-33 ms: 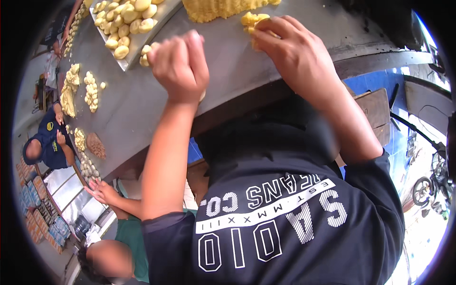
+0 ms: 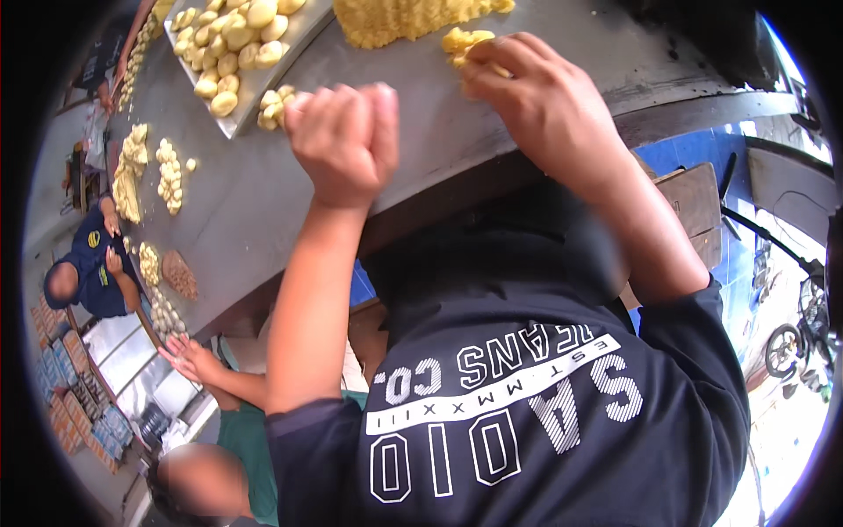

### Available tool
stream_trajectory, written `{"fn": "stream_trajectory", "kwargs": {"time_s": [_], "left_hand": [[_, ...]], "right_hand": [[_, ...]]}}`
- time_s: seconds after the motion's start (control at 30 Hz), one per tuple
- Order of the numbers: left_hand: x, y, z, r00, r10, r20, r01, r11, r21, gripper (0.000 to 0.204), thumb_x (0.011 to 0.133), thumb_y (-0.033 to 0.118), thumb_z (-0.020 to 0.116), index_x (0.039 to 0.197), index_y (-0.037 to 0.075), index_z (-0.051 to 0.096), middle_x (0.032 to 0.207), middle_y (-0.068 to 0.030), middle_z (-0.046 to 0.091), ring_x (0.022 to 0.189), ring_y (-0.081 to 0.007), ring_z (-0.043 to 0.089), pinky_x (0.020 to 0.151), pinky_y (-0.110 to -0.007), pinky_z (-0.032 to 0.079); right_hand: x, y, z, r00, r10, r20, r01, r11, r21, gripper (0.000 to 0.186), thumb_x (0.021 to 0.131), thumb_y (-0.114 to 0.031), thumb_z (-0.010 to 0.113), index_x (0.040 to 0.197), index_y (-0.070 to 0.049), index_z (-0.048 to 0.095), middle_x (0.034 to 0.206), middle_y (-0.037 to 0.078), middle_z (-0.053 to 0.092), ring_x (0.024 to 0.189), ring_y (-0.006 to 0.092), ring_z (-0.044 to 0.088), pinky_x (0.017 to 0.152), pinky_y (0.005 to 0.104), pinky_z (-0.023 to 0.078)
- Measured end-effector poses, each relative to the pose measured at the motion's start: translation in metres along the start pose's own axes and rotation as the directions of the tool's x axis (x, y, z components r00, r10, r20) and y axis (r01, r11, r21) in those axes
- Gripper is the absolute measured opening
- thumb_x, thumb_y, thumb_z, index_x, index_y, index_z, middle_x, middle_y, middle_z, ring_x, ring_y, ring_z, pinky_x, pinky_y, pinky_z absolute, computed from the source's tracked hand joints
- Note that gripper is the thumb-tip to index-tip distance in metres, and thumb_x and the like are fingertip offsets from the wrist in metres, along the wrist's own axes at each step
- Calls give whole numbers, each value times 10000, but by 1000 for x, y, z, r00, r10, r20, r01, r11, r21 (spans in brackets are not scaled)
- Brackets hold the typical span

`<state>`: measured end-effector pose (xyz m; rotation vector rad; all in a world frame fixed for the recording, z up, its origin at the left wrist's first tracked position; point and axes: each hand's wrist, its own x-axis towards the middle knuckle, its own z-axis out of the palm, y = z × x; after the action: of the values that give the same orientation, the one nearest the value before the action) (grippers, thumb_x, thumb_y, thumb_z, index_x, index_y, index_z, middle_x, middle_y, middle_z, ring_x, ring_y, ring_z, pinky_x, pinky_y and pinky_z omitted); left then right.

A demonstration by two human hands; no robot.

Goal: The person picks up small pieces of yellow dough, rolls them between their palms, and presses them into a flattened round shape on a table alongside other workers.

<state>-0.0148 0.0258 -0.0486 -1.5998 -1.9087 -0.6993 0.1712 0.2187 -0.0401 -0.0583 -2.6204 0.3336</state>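
My left hand is curled into a fist above the metal table, slightly blurred, and whatever it may hold is hidden. Small pale-yellow dough balls lie just beyond its knuckles, beside a tray heaped with larger round yellow dough balls. Farther right, my right hand bends its fingers down over a crumbly lump of yellow dough, pinching at its near side. A big slab of yellow dough rests just behind that lump, at the top edge of the view.
Along the table's left side lie dough strips, clusters of small balls and a brown heap. Two co-workers are at that side, one in dark blue, one in green. The table's near edge runs below my hands.
My left fist has shifted a little toward me and to the right, uncovering more of the small dough balls. My right hand stays at the dough lump with hardly any movement.
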Motion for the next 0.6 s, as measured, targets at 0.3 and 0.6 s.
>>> {"fn": "stream_trajectory", "kwargs": {"time_s": [0.3,0.6], "left_hand": [[-43,-13,-71,833,-500,239,507,861,34,226,1135,200,748,1236,44,875,889,-34,716,815,-146,647,765,-321,507],[-66,33,-72,717,-630,300,697,643,-317,127,1126,86,747,1177,1,667,1244,-169,818,1128,-267,783,1024,-432,613]], "right_hand": [[7,2,-10,995,79,63,-95,946,311,232,903,-171,889,1103,-98,799,1154,74,732,1086,323,713,925,455,608],[-9,-39,-18,979,188,80,-204,906,371,330,899,-50,852,1227,-72,821,1239,106,749,1092,336,737,972,458,621]]}}
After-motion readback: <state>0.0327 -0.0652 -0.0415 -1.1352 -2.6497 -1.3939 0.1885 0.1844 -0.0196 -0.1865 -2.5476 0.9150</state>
